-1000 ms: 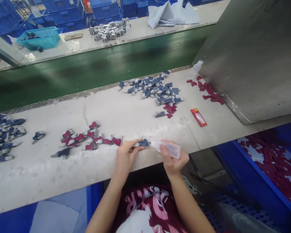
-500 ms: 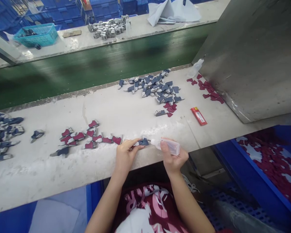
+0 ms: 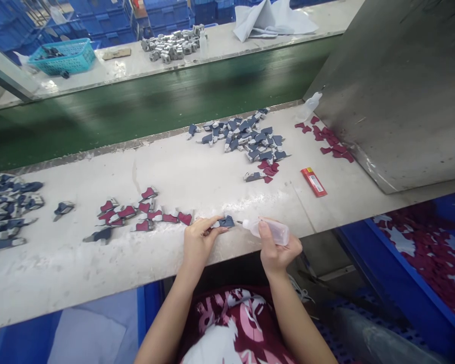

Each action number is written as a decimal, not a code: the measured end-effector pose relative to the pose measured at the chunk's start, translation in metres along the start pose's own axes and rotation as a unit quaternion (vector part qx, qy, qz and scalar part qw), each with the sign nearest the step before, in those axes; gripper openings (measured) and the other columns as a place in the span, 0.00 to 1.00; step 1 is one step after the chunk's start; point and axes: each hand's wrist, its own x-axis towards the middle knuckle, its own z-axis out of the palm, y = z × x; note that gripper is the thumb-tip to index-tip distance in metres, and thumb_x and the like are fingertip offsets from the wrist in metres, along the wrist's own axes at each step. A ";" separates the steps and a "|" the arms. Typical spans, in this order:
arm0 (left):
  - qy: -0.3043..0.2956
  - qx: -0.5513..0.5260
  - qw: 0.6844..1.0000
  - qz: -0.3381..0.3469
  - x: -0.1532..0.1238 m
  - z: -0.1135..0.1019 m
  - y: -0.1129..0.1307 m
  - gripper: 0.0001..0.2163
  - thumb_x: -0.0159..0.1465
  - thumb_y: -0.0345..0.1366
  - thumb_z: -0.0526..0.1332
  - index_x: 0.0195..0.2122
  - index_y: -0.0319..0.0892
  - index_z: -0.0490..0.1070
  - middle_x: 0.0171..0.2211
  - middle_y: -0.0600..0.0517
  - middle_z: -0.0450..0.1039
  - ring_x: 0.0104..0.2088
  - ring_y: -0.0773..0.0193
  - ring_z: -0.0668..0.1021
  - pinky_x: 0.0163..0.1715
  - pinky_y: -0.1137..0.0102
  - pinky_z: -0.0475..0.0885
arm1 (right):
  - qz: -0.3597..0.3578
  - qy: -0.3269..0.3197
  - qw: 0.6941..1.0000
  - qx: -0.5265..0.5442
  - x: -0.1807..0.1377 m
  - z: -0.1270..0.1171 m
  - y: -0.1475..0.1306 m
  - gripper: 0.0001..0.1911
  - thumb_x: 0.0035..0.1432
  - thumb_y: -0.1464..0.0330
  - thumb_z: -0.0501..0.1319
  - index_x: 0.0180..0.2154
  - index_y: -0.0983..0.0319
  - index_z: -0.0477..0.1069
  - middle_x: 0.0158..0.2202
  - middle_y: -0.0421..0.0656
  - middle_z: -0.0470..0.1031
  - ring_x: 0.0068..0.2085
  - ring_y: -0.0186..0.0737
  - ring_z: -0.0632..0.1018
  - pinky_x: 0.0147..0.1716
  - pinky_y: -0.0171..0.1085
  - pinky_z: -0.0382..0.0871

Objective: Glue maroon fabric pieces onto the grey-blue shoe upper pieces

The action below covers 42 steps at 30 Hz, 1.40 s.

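Near the bench's front edge, my left hand (image 3: 199, 240) pinches a small dark blue and grey part (image 3: 225, 221) between thumb and fingers. My right hand (image 3: 278, 250) is wrapped round a clear squeeze bottle (image 3: 275, 231), held nearly level. Its dark thin nozzle points left at the blue part, a small gap apart from it. Left of my left hand lie several parts with maroon tops (image 3: 170, 218). Beyond my hands is a heap of blue and grey parts (image 3: 250, 136), with a few loose maroon pieces (image 3: 268, 168) at its near side.
A red packet (image 3: 314, 182) lies right on the white bench (image 3: 167, 162). More maroon pieces (image 3: 331, 141) and another squeeze bottle (image 3: 310, 105) are by the metal panel (image 3: 409, 111). Blue parts (image 3: 7, 212) pile at far left. A blue bin (image 3: 398, 268) stands below right.
My right hand has drawn the bottle slightly right, so its nozzle has come away from the blue part. My left hand keeps its hold. The view has shifted a little.
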 end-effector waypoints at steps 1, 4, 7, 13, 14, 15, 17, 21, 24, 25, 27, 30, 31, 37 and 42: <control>0.001 -0.001 1.000 -0.001 0.000 0.000 0.000 0.10 0.57 0.27 0.72 0.39 0.45 0.84 0.25 0.55 0.79 0.23 0.69 0.73 0.28 0.75 0.70 | 0.001 0.000 1.000 0.004 0.000 -0.001 0.000 0.11 0.58 0.62 0.67 0.31 0.64 0.80 0.27 0.46 0.82 0.26 0.44 0.82 0.26 0.38 0.75; 0.004 -0.005 1.000 -0.003 0.000 0.000 0.001 0.11 0.56 0.26 0.72 0.39 0.45 0.84 0.24 0.55 0.79 0.23 0.69 0.73 0.28 0.75 0.71 | 0.004 -0.002 1.000 0.020 0.000 -0.003 0.002 0.09 0.58 0.64 0.68 0.31 0.64 0.80 0.25 0.45 0.81 0.25 0.42 0.81 0.25 0.37 0.74; 0.002 -0.010 1.000 -0.012 0.001 -0.001 0.002 0.11 0.56 0.25 0.72 0.39 0.45 0.84 0.24 0.56 0.79 0.22 0.69 0.73 0.28 0.75 0.71 | 0.024 -0.001 0.999 0.041 -0.001 -0.004 0.004 0.09 0.57 0.64 0.68 0.30 0.64 0.80 0.25 0.45 0.80 0.25 0.43 0.80 0.25 0.38 0.74; 0.000 -0.019 0.999 -0.050 0.001 0.000 0.004 0.13 0.53 0.24 0.74 0.38 0.46 0.84 0.23 0.56 0.77 0.22 0.69 0.72 0.27 0.75 0.70 | 0.082 0.002 0.994 0.073 -0.007 0.001 -0.004 0.13 0.56 0.61 0.68 0.33 0.66 0.80 0.27 0.47 0.81 0.26 0.45 0.81 0.25 0.39 0.74; 0.002 -0.019 0.998 -0.053 0.001 0.000 0.004 0.13 0.53 0.24 0.74 0.38 0.46 0.84 0.23 0.56 0.77 0.22 0.69 0.72 0.27 0.75 0.70 | 0.084 -0.011 0.994 0.070 -0.007 0.003 -0.007 0.13 0.56 0.60 0.69 0.32 0.65 0.80 0.27 0.47 0.81 0.26 0.44 0.81 0.25 0.39 0.74; 0.003 -0.019 0.998 -0.056 0.001 0.001 0.004 0.14 0.53 0.24 0.74 0.38 0.46 0.85 0.23 0.56 0.76 0.22 0.69 0.72 0.27 0.75 0.70 | 0.085 -0.022 0.994 0.065 -0.008 0.005 -0.009 0.14 0.55 0.59 0.69 0.32 0.65 0.80 0.26 0.46 0.81 0.25 0.44 0.81 0.25 0.38 0.74; 0.003 -0.018 0.998 -0.057 0.001 0.001 0.004 0.14 0.52 0.24 0.74 0.39 0.45 0.85 0.22 0.56 0.76 0.22 0.69 0.71 0.27 0.75 0.70 | 0.087 -0.035 0.994 0.053 -0.008 0.009 -0.012 0.15 0.55 0.58 0.68 0.31 0.65 0.80 0.25 0.46 0.81 0.25 0.43 0.81 0.24 0.38 0.75; -0.002 -0.011 0.999 -0.051 0.000 0.000 0.004 0.13 0.53 0.24 0.74 0.39 0.45 0.85 0.22 0.56 0.76 0.22 0.69 0.71 0.28 0.75 0.70 | 0.079 -0.038 0.995 0.047 -0.007 0.011 -0.012 0.13 0.56 0.58 0.69 0.32 0.62 0.80 0.26 0.46 0.82 0.25 0.45 0.82 0.24 0.39 0.76; -0.002 -0.005 0.999 -0.045 0.001 -0.001 0.003 0.13 0.54 0.25 0.73 0.39 0.47 0.85 0.22 0.56 0.76 0.22 0.69 0.71 0.28 0.75 0.71 | 0.065 -0.042 0.996 0.043 -0.006 0.011 -0.010 0.09 0.56 0.58 0.68 0.33 0.56 0.81 0.27 0.47 0.83 0.26 0.47 0.82 0.25 0.41 0.76; -0.002 -0.003 0.999 -0.043 0.001 -0.001 0.003 0.12 0.55 0.26 0.73 0.39 0.47 0.85 0.22 0.56 0.76 0.22 0.69 0.71 0.28 0.74 0.71 | 0.061 -0.045 0.996 0.042 -0.005 0.010 -0.009 0.08 0.56 0.58 0.68 0.33 0.55 0.81 0.28 0.47 0.83 0.27 0.47 0.83 0.25 0.41 0.76; -0.003 -0.002 0.999 -0.039 0.001 -0.001 0.002 0.12 0.55 0.27 0.73 0.39 0.47 0.85 0.22 0.56 0.77 0.22 0.69 0.71 0.28 0.74 0.71 | 0.058 -0.051 0.996 0.040 -0.005 0.010 -0.009 0.07 0.56 0.58 0.68 0.33 0.53 0.81 0.28 0.48 0.83 0.27 0.48 0.83 0.24 0.42 0.75; -0.003 -0.002 0.999 -0.033 0.000 0.000 0.001 0.11 0.56 0.28 0.73 0.39 0.47 0.85 0.23 0.55 0.77 0.21 0.68 0.71 0.28 0.74 0.71 | 0.069 -0.067 0.995 0.031 -0.005 0.010 -0.008 0.09 0.56 0.56 0.68 0.32 0.53 0.81 0.26 0.48 0.82 0.25 0.48 0.82 0.22 0.42 0.74; -0.003 -0.001 0.999 -0.032 0.000 0.000 0.001 0.11 0.56 0.29 0.73 0.39 0.47 0.84 0.23 0.55 0.77 0.21 0.68 0.71 0.28 0.74 0.71 | 0.073 -0.070 0.994 0.030 -0.005 0.010 -0.008 0.09 0.56 0.56 0.67 0.32 0.52 0.81 0.25 0.47 0.82 0.24 0.48 0.82 0.21 0.42 0.74; -0.004 0.001 1.000 -0.029 0.000 -0.001 0.002 0.10 0.56 0.29 0.73 0.40 0.46 0.84 0.24 0.55 0.78 0.22 0.68 0.72 0.28 0.74 0.71 | 0.068 -0.061 0.994 0.055 -0.004 0.008 -0.005 0.06 0.55 0.59 0.69 0.31 0.52 0.82 0.25 0.47 0.81 0.25 0.46 0.82 0.22 0.42 0.74; -0.004 -0.002 1.000 -0.026 0.000 -0.001 0.002 0.11 0.56 0.28 0.73 0.40 0.46 0.84 0.24 0.55 0.78 0.22 0.68 0.73 0.28 0.74 0.71 | 0.070 -0.029 0.995 0.067 -0.003 0.008 -0.005 0.04 0.54 0.62 0.70 0.29 0.54 0.82 0.23 0.47 0.80 0.23 0.44 0.81 0.20 0.40 0.74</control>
